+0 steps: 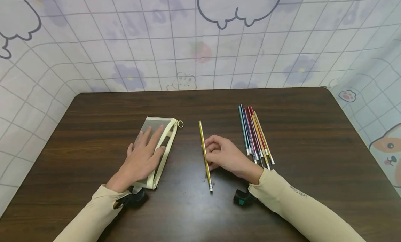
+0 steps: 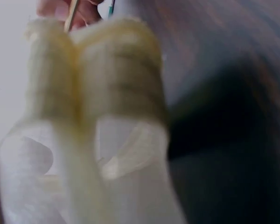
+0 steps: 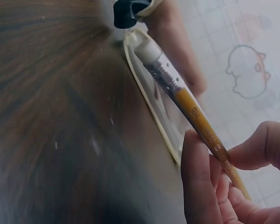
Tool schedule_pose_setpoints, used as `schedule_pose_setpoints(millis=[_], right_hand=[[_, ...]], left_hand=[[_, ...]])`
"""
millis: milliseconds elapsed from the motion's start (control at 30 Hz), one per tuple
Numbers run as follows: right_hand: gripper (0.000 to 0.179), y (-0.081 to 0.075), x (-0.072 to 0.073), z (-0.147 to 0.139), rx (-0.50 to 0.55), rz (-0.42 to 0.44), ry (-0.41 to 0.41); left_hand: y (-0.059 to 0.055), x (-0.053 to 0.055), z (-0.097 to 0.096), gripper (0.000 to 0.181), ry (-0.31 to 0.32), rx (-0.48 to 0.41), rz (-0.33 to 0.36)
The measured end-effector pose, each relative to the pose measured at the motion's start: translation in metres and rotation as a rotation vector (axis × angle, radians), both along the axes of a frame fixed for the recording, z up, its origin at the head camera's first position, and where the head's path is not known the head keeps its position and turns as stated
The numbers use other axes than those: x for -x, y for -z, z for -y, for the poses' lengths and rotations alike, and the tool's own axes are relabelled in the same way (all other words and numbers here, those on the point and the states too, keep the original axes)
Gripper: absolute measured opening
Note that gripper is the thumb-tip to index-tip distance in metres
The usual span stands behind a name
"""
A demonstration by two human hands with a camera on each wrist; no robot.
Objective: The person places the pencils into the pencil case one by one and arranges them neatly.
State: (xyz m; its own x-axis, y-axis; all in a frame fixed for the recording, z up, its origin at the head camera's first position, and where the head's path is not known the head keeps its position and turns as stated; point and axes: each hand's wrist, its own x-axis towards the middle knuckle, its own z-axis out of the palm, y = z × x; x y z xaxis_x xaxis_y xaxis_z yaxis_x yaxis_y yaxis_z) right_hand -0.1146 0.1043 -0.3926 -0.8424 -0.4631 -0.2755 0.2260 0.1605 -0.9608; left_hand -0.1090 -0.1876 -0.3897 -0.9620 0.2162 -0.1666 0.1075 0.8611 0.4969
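A yellow pencil (image 1: pixel 205 155) with a white eraser end is pinched between the thumb and fingers of my right hand (image 1: pixel 223 155), its eraser pointing toward me. In the right wrist view the pencil (image 3: pixel 196 112) shows its metal band and printed lettering. My left hand (image 1: pixel 142 158) lies with spread fingers on a see-through pencil pouch (image 1: pixel 170 134) with cream zip edges and a ring pull. The pouch's zipped side faces the pencil, and a gap shows along it. Close up in the left wrist view, the pouch's cream edge (image 2: pixel 121 79) is blurred.
Several pencils (image 1: pixel 253 134) in teal, purple, red and yellow lie in a bunch to the right, eraser ends toward me, partly behind my right wrist. Black wrist cameras sit under both sleeves. The dark wooden table (image 1: pixel 297 116) ends at a tiled-pattern cloth wall (image 1: pixel 188 43).
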Motion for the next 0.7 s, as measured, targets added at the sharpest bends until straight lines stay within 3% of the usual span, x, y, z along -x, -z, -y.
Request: schedule_pose_setpoints(millis=[700], right_hand=[[0.035, 0.01, 0.002, 0.045, 0.187, 0.177, 0.065]], left_hand=[[-0.003, -0.003, -0.019, 0.064, -0.037, -0.076, 0.075]])
